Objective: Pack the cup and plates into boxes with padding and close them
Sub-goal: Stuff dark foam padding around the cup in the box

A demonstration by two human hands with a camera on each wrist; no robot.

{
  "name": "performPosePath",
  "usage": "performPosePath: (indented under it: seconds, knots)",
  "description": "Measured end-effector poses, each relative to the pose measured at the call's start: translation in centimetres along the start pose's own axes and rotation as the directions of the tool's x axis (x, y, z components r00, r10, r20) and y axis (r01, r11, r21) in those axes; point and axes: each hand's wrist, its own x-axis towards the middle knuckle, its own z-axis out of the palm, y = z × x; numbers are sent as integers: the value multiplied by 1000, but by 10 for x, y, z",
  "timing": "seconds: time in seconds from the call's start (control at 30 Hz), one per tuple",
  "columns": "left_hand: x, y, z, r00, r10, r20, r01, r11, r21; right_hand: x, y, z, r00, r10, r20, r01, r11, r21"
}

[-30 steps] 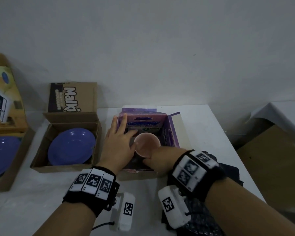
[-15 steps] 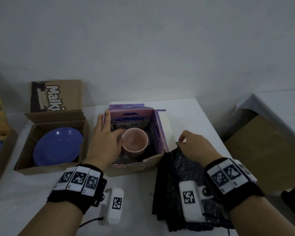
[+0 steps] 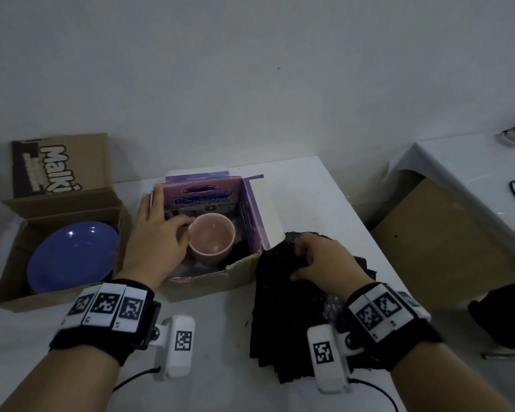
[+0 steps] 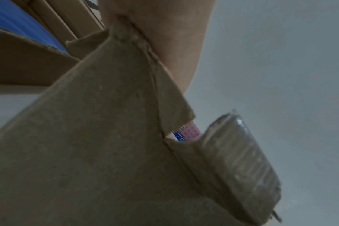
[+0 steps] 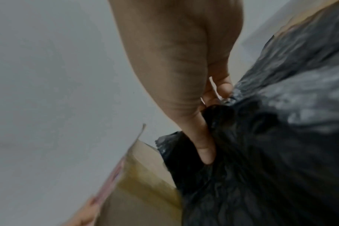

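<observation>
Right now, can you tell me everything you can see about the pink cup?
The cup is pale pink, smooth and glossy like ceramic, round with an open top, and looks empty. No handle shows from here. It stands upright inside the open purple box, nearer the left wall, on something dark on the floor. The left hand rests beside it, thumb touching its rim. The right hand is away from it, gripping black padding outside the box.

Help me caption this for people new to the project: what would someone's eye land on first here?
Probably the pink cup standing upright in the open purple-lined box at the table's middle, with the left hand resting on the box's left wall, thumb at the cup's rim. Next, the blue plate lying in the open cardboard box to the left, and the right hand gripping black padding just right of the cup's box.
</observation>
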Motion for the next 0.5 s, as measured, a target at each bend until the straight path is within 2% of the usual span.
performPosePath:
  seconds: [0.1,0.17,0.3,0.4,0.47,0.5]
  knots:
    - [-1,0,-1,1000,-4,6,4,1000,-16,-1,-3,-21,994,-83,-67,87,995,51]
    - [-1,1,-1,1000,-9,4,9,999,-42,-3,-6,-36,977,-137,-166,152,985,82]
    - [-2,1,0,1000,-9,-9,9,996,-89,2,-8,-62,921,-115,-371,174,976,130]
    - [-3,2,1,999,1,-35,-5,994,-114,6,-20,-72,843,-87,-530,176,977,119]
    - [-3,2,2,998,5,-56,-13,989,-145,9,-33,-78,770,-32,-637,203,959,196]
    - [-3,2,2,998,11,-70,-22,988,-154,10,-41,-79,750,-21,-661,241,939,244]
